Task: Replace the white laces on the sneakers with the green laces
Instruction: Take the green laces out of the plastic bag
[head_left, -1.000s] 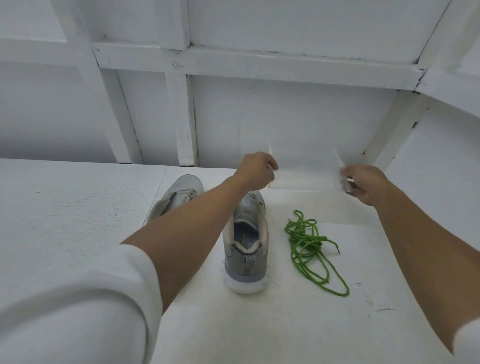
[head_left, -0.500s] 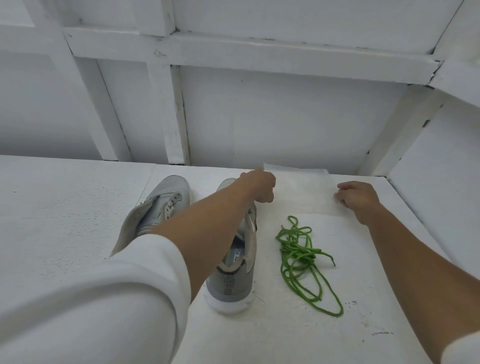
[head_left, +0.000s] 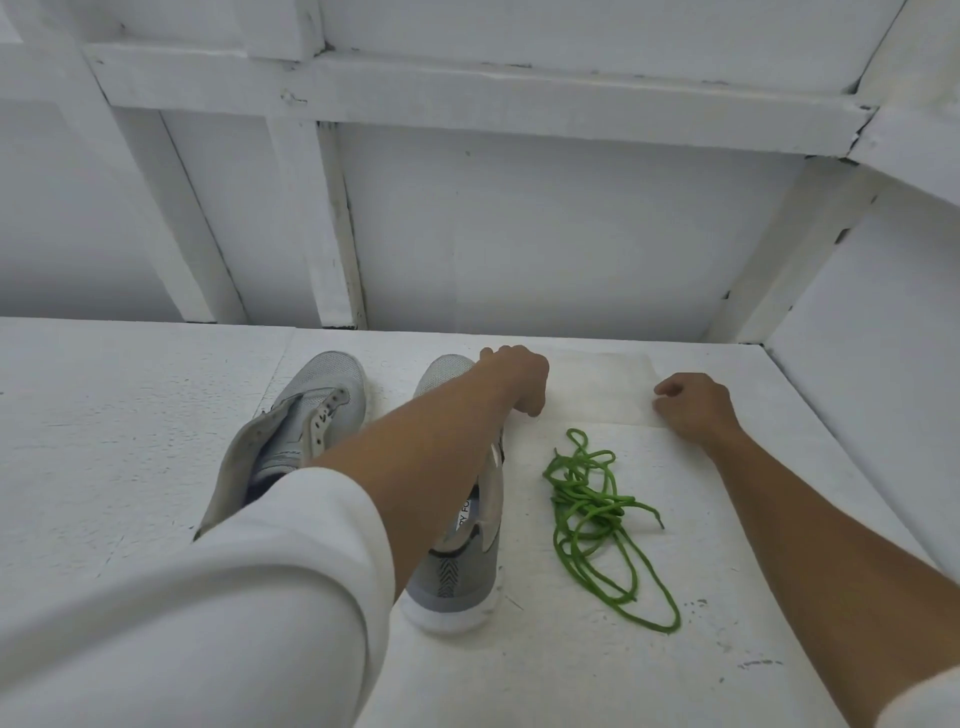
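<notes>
left grip (head_left: 514, 379) and right grip (head_left: 693, 410) rest with fingers curled at opposite edges of a white sheet (head_left: 597, 384) lying flat on the desk (head_left: 130, 415); whether either pinches it cannot be told. green laces (head_left: 597, 514) lie heaped near the sheet, just right of two grey sneakers (head_left: 322, 410).

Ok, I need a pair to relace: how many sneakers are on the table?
2. The first sneaker is leftmost; the second sneaker, partly under the left forearm, is beside the green laces.
</notes>
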